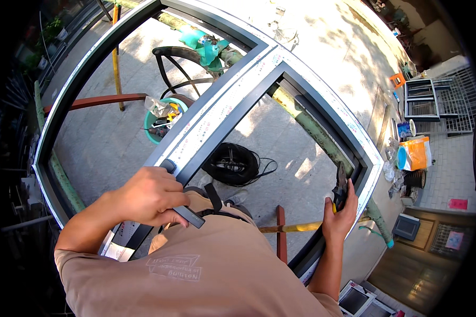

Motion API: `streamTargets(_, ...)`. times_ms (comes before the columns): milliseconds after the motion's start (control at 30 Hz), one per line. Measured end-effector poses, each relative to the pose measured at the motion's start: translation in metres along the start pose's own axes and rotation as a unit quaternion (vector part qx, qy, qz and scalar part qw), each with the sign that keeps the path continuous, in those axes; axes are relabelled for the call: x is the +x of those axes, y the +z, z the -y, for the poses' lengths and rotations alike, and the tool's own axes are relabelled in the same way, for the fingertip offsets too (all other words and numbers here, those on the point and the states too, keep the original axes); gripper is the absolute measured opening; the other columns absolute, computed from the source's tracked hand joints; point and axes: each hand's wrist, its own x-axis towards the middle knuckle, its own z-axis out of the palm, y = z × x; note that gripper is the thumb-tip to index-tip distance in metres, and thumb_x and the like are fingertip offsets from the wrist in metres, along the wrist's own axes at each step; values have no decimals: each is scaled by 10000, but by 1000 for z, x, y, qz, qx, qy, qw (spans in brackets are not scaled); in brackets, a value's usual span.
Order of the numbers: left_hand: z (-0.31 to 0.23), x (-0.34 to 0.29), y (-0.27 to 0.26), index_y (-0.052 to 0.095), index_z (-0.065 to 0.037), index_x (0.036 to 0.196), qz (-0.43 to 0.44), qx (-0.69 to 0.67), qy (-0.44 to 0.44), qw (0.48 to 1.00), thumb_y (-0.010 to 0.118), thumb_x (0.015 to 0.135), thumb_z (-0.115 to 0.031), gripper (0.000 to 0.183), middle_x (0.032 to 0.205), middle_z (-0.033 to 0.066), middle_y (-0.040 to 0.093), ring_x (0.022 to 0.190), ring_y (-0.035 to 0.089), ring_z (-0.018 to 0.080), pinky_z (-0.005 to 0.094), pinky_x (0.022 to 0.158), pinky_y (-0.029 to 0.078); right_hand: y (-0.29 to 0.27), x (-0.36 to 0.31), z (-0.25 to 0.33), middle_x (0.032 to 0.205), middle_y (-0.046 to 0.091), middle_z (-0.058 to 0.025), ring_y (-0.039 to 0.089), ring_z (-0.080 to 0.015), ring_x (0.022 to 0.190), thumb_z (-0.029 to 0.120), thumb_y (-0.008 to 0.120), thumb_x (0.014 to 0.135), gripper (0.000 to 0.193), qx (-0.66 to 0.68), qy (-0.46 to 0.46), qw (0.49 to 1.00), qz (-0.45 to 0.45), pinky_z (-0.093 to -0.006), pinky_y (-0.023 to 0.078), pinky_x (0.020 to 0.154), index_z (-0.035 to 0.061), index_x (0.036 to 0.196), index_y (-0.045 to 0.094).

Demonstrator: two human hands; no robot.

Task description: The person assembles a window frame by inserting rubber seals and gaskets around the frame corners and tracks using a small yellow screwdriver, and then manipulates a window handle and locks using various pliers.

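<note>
A large dark grey window frame [203, 129] with white protective film lies across green pipe supports in front of me. My left hand [150, 196] is closed round a dark grey window handle [189, 215] at the frame's middle bar; the fingers hide most of it. At the right side of the frame, my right hand [339, 214] grips a pair of pliers [340, 186] with dark jaws and a bit of yellow on the grips. The jaws point away from me, beside the inner edge of the right opening.
Below the frame are a turquoise bucket [181, 100] of tools, a coiled black cable [231, 164] and a red-brown bar [111, 100]. A green pipe [312, 127] runs under the right side. Farther right stand an orange-and-white bag [417, 153] and small window frames [421, 99].
</note>
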Motion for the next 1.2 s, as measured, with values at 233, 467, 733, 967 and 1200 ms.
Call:
streamTargets(233, -11, 10, -20, 776, -167, 959, 59, 7, 2, 998, 857, 885, -508, 359, 702, -10, 565, 624, 614, 252, 415, 561, 438, 0, -2, -4, 1317, 673, -192, 670, -389, 1205, 17, 831, 851, 815, -11, -29, 999, -12, -441, 521, 1068, 80, 1612, 546)
streamTargets(467, 6, 9, -3, 733, -167, 922, 83, -3, -3, 997, 823, 910, -503, 347, 703, 8, 565, 642, 639, 274, 431, 574, 479, 2, -2, 0, 1280, 674, -193, 686, -380, 1161, 15, 839, 851, 808, -28, -13, 1000, 4, -432, 539, 1029, 81, 1605, 556)
streamTargets(733, -6, 13, 6, 710, -128, 922, 14, 25, -117, 993, 827, 908, -480, 371, 742, 47, 627, 698, 681, 313, 460, 619, 512, 4, -1, -6, 1243, 674, -187, 691, -369, 1121, -2, 835, 846, 805, -21, -50, 998, -19, -424, 541, 1011, 73, 1599, 563)
streamTargets(967, -30, 24, 13, 711, -91, 950, -42, 24, -293, 955, 856, 900, -441, 382, 735, 110, 679, 716, 700, 371, 475, 634, 511, 2, -4, -3, 1217, 669, -183, 678, -364, 1044, 6, 851, 825, 808, -9, -25, 1000, -16, -412, 550, 932, 78, 1582, 579)
streamTargets(1200, -34, 29, 21, 711, -73, 965, -90, 35, -332, 938, 873, 897, -402, 373, 731, 141, 682, 706, 695, 399, 489, 626, 504, 5, -3, -11, 1223, 671, -182, 688, -377, 1056, 4, 863, 808, 815, -8, -67, 997, -38, -414, 561, 934, 81, 1572, 588)
